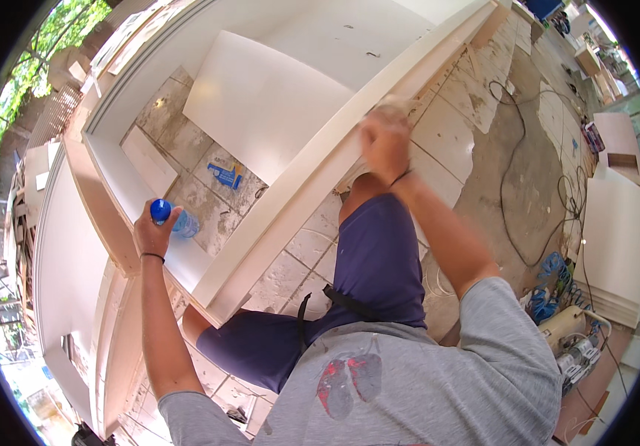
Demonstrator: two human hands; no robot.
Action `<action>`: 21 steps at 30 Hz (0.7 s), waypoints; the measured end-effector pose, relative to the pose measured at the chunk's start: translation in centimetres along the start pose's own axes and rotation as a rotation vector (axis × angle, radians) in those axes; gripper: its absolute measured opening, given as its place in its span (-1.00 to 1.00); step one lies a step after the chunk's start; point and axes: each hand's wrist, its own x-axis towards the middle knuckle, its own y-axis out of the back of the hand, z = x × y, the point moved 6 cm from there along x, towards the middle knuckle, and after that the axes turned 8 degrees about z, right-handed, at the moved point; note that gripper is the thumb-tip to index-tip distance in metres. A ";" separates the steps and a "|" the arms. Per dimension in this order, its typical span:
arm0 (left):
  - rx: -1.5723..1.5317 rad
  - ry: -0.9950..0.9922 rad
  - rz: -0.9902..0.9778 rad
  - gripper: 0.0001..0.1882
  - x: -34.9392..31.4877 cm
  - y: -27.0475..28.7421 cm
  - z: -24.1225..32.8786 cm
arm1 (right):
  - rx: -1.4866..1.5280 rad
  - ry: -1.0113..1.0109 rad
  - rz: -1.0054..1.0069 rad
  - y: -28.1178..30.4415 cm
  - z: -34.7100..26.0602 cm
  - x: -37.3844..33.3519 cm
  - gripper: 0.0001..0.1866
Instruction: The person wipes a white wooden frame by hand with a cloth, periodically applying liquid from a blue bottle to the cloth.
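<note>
My left hand (155,234) is closed around the upper part of a clear bluish plastic bottle (186,225) with a blue cap (160,210). The bottle is tilted over the inside corner of a large white panel frame (290,193). Beside the frame's long right-hand edge, above my knee, my right hand (387,149) is closed like a fist and smeared by motion. A blurred patch at its far side hides whether it holds anything. Within the frame, a small blue and yellow packet (225,175) lies on the floor near a loose white board (268,104).
Dark cable (513,156) loops across the broken tiled floor at the right. A beige air compressor (569,327) and a coiled blue hose (546,286) stand at the lower right, below stacked white boards (617,245). Curved wooden edging (97,193) borders the left side.
</note>
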 end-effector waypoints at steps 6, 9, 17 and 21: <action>0.023 0.005 0.004 -0.43 0.3 0.8 0.9 | 0.473 0.229 -0.278 2.0 -18.0 -7.9 -0.85; 0.025 -0.044 0.005 -0.42 0.0 0.5 0.5 | 0.399 0.226 -0.285 1.7 -13.6 -6.0 -0.82; 0.001 -0.026 -0.019 -0.41 0.3 -1.1 1.0 | -0.099 -0.393 0.125 -1.7 10.9 1.9 -0.58; 0.033 -0.044 -0.003 -0.40 0.6 0.3 -0.3 | -0.096 -0.269 -0.207 -0.9 -1.3 -2.3 -0.42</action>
